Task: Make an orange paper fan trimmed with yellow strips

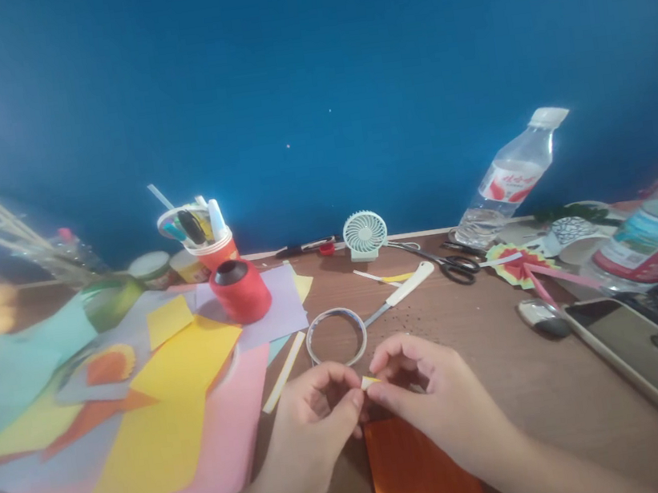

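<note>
Head view: your left hand (320, 413) and right hand (435, 382) pinch a small yellow-and-white piece (370, 382) by the orange sheet's (422, 469) far edge; a ring (310, 344) lies just beyond, while bare desk (536, 397) stretches right toward the phone (641, 367).

"Left hand (320, 413), right hand (438, 386)?"
"One each; two in total."
"Pieces held?"
"One yellow-and-white scrap (369, 382)."
"Labelled plastic bottles (511, 180)?"
"At least two; right edge blurred."
"Single items?"
"One mini fan (364, 232), one red thread spool (244, 302), one tape roll (309, 344), one white-handled tool (412, 284)."
</note>
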`<state>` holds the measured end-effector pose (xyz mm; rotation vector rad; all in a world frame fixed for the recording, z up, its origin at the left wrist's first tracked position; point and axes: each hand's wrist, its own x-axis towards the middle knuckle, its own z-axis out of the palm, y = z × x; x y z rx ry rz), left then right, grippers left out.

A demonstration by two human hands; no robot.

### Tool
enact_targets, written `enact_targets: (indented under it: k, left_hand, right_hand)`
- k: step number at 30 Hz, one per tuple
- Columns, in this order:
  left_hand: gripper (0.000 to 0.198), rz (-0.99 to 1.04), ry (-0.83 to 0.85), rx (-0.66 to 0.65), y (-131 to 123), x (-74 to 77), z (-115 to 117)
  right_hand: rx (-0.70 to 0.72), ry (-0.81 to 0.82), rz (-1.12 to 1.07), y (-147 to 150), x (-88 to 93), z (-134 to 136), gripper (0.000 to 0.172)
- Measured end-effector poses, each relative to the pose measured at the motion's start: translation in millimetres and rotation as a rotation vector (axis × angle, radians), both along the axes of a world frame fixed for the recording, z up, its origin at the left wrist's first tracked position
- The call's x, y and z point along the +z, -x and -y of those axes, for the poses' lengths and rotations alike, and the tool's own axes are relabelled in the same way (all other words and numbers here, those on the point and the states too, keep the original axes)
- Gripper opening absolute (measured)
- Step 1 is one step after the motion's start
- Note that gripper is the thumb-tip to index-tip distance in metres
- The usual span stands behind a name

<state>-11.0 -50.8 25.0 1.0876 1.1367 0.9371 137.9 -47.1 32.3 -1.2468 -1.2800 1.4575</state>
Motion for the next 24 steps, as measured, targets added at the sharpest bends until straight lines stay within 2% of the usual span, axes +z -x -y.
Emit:
enact_targets:
  k: [5, 11, 21, 24]
  left_hand:
    - [0.006, -0.018, -0.010, 0.002, -0.1, 0.6, -0.1]
    - [0.008, -0.003, -0.017, 0.001, -0.5, 2.4, 0.3]
    - [0.008, 0.000, -0.026, 0.013, -0.2, 1.0, 1.0]
    - [0.009, -0.025, -0.026, 0.019, -0.5, -0.3, 0.9]
  right_hand:
    - [0.008, -0.051, 0.053, -0.5, 2.7, 2.0, 0.008]
    - [0.040, -0.189, 0.186, -0.7, 2.8, 4.4, 0.008]
    - [0.024, -0.291, 0.275, -0.1, 0.6, 4.6, 0.009]
    - [0.006, -0.424, 0.372, -1.8, -1.2, 4.8, 0.009]
